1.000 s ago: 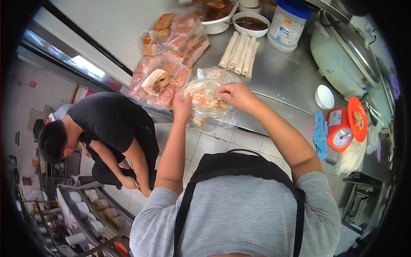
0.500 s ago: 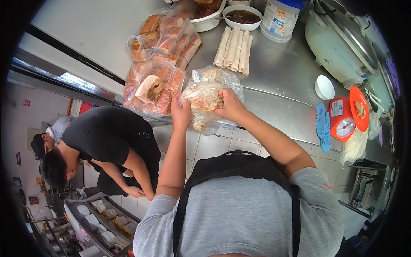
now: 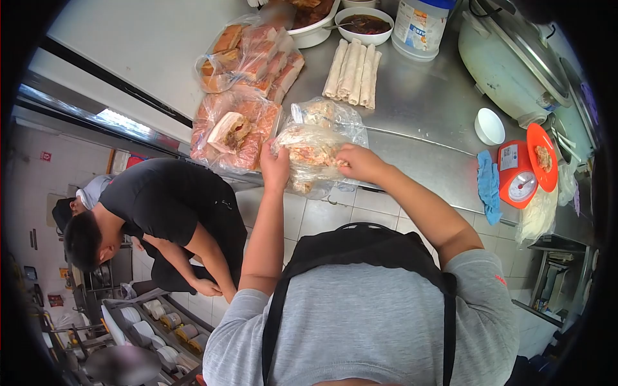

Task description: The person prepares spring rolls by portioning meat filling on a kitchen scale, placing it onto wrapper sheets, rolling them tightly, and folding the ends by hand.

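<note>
A clear plastic bag of pale, orange-flecked food (image 3: 311, 153) is stretched between my two hands at the counter's front edge. My left hand (image 3: 275, 168) pinches the bag's left side, thumb uppermost. On the right side, my right hand (image 3: 362, 163) has its fingers curled closed on the bag. More bagged food (image 3: 317, 116) lies just behind and under it. To the left, close to my left hand, a piece of rolled meat (image 3: 228, 132) rests on a plastic-wrapped slab of meat (image 3: 265, 125).
Pale rolls (image 3: 351, 74), a bowl of dark sauce (image 3: 365, 26), a plastic tub (image 3: 420, 31) and bagged meat slabs (image 3: 257, 61) stand farther back. Rightward are a white bowl (image 3: 490, 127), a blue cloth (image 3: 489, 188) and a red scale (image 3: 515, 170). A person in black (image 3: 170, 199) bends down at left.
My right hand has shifted slightly right along the bag, and the bag looks more spread between my hands. The view has moved a little. The bent person stays in place.
</note>
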The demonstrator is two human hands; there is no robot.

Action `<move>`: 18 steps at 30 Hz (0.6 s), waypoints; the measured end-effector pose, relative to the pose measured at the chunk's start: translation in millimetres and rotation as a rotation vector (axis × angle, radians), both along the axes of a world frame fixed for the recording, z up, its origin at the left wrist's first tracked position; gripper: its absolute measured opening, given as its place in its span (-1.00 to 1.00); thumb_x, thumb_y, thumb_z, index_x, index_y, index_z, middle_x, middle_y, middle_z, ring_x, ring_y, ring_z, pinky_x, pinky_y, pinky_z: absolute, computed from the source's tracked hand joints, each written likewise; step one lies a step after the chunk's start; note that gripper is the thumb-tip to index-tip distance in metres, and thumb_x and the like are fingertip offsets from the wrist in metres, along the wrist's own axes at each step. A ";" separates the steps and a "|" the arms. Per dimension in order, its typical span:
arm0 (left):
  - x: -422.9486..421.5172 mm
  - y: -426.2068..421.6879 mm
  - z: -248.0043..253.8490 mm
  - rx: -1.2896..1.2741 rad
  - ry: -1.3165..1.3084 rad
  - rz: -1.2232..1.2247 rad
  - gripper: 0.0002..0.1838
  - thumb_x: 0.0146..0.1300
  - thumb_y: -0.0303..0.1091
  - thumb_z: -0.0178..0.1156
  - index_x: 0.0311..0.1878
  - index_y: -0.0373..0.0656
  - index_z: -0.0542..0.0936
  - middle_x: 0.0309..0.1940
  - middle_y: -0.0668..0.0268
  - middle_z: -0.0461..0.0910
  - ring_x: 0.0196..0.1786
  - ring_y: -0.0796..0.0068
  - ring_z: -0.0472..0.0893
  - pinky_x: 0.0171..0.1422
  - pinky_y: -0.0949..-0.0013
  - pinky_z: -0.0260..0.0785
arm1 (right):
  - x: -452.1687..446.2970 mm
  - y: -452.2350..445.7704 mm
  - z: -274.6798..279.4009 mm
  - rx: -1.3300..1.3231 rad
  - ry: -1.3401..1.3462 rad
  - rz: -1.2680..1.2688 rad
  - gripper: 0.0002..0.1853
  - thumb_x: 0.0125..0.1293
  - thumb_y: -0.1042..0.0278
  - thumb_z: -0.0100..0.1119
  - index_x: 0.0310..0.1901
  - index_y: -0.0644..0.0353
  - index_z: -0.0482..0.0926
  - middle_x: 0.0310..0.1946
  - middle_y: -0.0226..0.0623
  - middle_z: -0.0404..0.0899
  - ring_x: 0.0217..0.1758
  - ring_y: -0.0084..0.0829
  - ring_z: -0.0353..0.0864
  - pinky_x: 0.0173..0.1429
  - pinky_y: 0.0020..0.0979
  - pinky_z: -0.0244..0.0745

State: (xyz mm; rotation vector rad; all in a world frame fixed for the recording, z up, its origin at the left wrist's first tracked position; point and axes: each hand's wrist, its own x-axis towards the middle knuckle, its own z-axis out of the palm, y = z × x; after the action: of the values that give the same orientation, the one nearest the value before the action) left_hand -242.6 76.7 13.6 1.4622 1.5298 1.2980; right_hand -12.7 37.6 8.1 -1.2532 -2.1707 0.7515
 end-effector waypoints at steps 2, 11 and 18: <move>-1.4 0.9 -1.1 0.008 0.022 0.011 -0.65 0.09 -0.41 0.07 -0.05 -0.36 0.42 -0.22 0.08 0.56 -0.16 0.32 0.53 -0.01 0.36 0.33 | 11.7 1.7 1.1 -0.228 0.263 -0.068 -0.83 0.12 0.29 0.17 -0.30 0.19 0.53 -0.38 -0.37 0.51 -0.41 -0.55 0.46 -0.28 -0.48 0.39; -14.8 7.5 -15.0 0.058 0.199 -0.041 -0.68 0.14 -0.48 0.05 -0.02 -0.38 0.44 -0.17 0.12 0.54 -0.12 0.36 0.50 0.02 0.34 0.31 | 59.3 -18.8 66.9 -0.758 1.045 -0.360 -0.72 0.30 0.15 0.01 -0.13 0.19 0.47 -0.38 -0.45 0.49 -0.49 -0.68 0.41 -0.42 -0.62 0.30; -34.4 26.7 -39.1 -0.069 -0.064 -0.013 -0.66 0.14 -0.45 0.06 -0.02 -0.39 0.45 -0.17 0.15 0.54 -0.14 0.39 0.50 0.00 0.37 0.31 | 181.9 -80.2 128.8 -0.416 1.084 -0.392 -0.64 0.27 0.26 0.02 0.05 0.24 0.41 -0.28 -0.40 0.52 -0.33 -0.63 0.49 -0.25 -0.59 0.39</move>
State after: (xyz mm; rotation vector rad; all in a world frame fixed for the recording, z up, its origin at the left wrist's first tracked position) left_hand -277.0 103.4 -25.5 1.3721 1.5059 1.2599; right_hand 169.3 -42.6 136.9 -1.0175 -0.8980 1.3338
